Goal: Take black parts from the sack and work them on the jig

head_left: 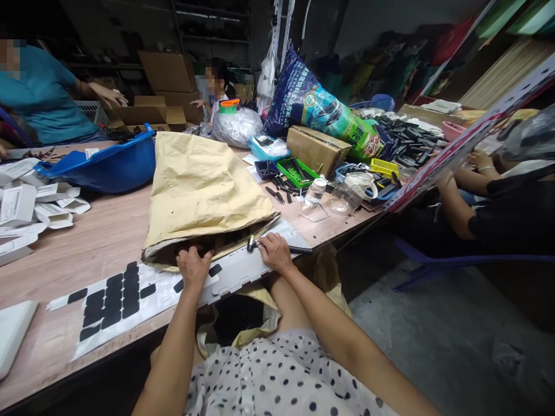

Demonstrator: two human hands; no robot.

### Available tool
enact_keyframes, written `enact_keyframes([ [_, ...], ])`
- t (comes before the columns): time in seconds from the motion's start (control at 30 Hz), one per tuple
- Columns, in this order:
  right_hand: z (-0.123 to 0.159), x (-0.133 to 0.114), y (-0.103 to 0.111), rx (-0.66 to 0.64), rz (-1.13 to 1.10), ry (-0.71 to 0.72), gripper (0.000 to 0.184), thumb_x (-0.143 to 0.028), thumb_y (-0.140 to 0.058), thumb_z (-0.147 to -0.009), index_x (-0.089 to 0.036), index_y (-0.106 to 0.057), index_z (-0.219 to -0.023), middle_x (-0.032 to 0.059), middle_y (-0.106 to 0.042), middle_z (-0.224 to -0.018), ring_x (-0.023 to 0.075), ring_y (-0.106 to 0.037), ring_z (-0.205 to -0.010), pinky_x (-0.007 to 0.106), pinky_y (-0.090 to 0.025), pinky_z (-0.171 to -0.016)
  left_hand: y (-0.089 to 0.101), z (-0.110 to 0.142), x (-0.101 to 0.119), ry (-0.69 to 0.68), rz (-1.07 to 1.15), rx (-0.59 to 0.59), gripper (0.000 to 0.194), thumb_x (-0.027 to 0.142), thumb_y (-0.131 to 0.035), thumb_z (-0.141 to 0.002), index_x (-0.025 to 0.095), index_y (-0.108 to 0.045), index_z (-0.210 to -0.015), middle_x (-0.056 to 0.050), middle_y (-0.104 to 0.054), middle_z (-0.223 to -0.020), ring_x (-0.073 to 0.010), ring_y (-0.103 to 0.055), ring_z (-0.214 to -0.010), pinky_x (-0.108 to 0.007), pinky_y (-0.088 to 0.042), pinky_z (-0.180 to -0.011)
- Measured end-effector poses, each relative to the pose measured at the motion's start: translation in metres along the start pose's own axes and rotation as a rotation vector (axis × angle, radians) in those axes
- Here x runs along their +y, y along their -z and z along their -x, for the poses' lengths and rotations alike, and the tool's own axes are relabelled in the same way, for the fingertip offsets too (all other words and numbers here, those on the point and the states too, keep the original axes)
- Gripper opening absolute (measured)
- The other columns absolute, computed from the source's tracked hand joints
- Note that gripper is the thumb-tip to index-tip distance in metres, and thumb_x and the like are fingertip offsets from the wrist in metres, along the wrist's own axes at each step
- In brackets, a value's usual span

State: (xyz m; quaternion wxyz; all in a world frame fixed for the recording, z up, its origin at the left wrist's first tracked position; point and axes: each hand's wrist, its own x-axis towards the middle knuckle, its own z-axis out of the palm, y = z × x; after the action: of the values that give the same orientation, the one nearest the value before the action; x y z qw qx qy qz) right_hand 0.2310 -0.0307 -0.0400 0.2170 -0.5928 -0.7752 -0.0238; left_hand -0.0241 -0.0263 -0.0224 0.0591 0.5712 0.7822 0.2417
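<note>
A tan paper sack lies on the table with its mouth toward me, dark inside. My left hand is at that mouth, its fingers curled and partly lost in the shadow; what they hold I cannot make out. To the right, my right hand is closed over the black handle of a small hammer, whose metal head sticks out to the left. Under both hands runs a pale flat strip along the table edge. Black rounded pads sit in rows on a white sheet at left.
A blue basin and white boxes occupy the left side. Beyond the sack are a green tray, a bottle, a clear jar and a cardboard box. Other people sit around. An open sack hangs below the edge.
</note>
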Motion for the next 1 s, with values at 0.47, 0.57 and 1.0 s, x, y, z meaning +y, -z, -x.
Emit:
enact_keyframes([
  [0.47, 0.0, 0.001, 0.004, -0.016, -0.002, 0.002, 0.02, -0.024, -0.056, -0.093, -0.023, -0.071, -0.106, 0.0079, -0.061, -0.095, 0.0238, -0.048, -0.093, 0.033, -0.037, -0.08, 0.021, 0.016, -0.002, -0.363, 0.203, -0.041, 0.024, 0.035, -0.057, -0.087, 0.021, -0.072, -0.099, -0.01, -0.067, -0.097, -0.0282, -0.058, -0.095, -0.042, -0.045, -0.092],
  [0.57, 0.001, 0.001, 0.002, -0.013, 0.003, 0.002, 0.019, -0.026, -0.056, -0.093, -0.023, -0.071, -0.106, 0.008, -0.061, -0.096, 0.0239, -0.048, -0.094, 0.033, -0.037, -0.081, 0.014, 0.029, 0.001, -0.506, 0.213, -0.241, 0.019, 0.031, -0.061, -0.085, 0.025, -0.074, -0.098, -0.006, -0.07, -0.091, -0.0245, -0.058, -0.087, -0.038, -0.046, -0.086],
  [1.0, 0.005, -0.002, 0.007, -0.005, -0.09, 0.005, 0.023, -0.026, -0.05, -0.097, -0.024, -0.071, -0.108, 0.0072, -0.063, -0.097, 0.0217, -0.054, -0.092, 0.032, -0.043, -0.081, -0.006, 0.033, 0.0, -0.428, 0.274, -0.296, 0.018, 0.032, -0.066, -0.081, 0.025, -0.076, -0.095, -0.004, -0.069, -0.09, -0.0229, -0.056, -0.087, -0.036, -0.046, -0.084],
])
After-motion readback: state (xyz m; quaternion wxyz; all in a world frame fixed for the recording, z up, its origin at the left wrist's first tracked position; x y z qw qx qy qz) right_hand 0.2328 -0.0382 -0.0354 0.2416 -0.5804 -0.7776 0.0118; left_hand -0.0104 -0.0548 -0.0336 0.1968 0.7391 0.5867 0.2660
